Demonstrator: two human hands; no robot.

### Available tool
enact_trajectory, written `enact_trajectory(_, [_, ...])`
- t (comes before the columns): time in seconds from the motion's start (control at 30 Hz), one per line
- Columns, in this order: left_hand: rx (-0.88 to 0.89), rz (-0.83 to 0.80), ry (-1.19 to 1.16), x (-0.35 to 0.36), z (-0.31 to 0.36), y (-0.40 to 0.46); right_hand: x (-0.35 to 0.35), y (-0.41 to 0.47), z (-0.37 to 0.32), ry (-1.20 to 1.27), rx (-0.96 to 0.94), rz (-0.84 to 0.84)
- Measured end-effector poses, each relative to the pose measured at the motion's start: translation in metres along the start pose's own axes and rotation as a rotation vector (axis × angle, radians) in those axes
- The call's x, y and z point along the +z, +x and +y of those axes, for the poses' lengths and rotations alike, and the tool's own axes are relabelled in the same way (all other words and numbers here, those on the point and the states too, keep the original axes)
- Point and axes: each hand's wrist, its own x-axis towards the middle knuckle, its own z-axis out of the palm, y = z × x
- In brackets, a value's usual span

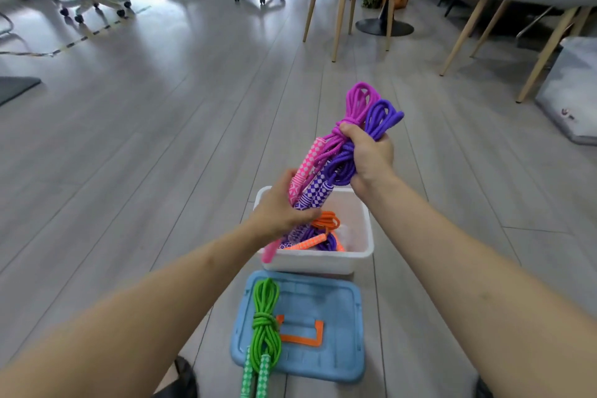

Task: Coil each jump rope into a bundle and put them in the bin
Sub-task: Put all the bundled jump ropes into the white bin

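Pink rope bundle (350,121) and purple rope bundle (378,126) are held above the white bin (361,255): right hand (371,155) clenched on cords, left hand (284,207) on handles. Green rope bundle (265,320) is laid on the blue lid (329,326) just before the bin. No writing is legible.

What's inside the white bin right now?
Inside the white bin lie an orange rope and a purple rope, tangled together. The left hand and the held handles cover the bin's left part, so anything there is hidden.
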Motion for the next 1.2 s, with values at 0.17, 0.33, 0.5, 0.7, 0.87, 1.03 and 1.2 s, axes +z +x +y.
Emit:
enact_trajectory(0.17, [0.024, -0.149, 0.257, -0.004, -0.019, 0.037, -0.032, 0.02, 0.024, 0.02, -0.021, 0.147])
enact_trajectory(0.33, [0.04, -0.207, 0.524, 0.013, -0.032, 0.046, -0.066, 0.03, 0.051, -0.206, -0.107, 0.212])
enact_trajectory(0.5, [0.06, -0.356, 0.499, 0.031, -0.06, 0.044, -0.099, 0.025, 0.082, -0.491, -0.095, 0.195])
enact_trajectory(0.7, [0.063, -0.392, 0.695, 0.027, -0.073, 0.047, -0.115, 0.021, 0.097, -0.636, -0.097, 0.186])
enact_trajectory(0.87, [0.001, -0.434, 0.916, 0.013, -0.083, 0.045, -0.114, 0.018, 0.1, -0.723, -0.119, 0.145])
enact_trajectory(1.03, [-0.049, -0.517, 0.85, 0.014, -0.089, 0.044, -0.111, 0.014, 0.106, -0.756, -0.137, 0.156])
enact_trajectory(1.2, [-0.092, -0.447, 0.642, 0.024, -0.079, 0.048, -0.11, 0.021, 0.104, -0.681, -0.117, 0.243])
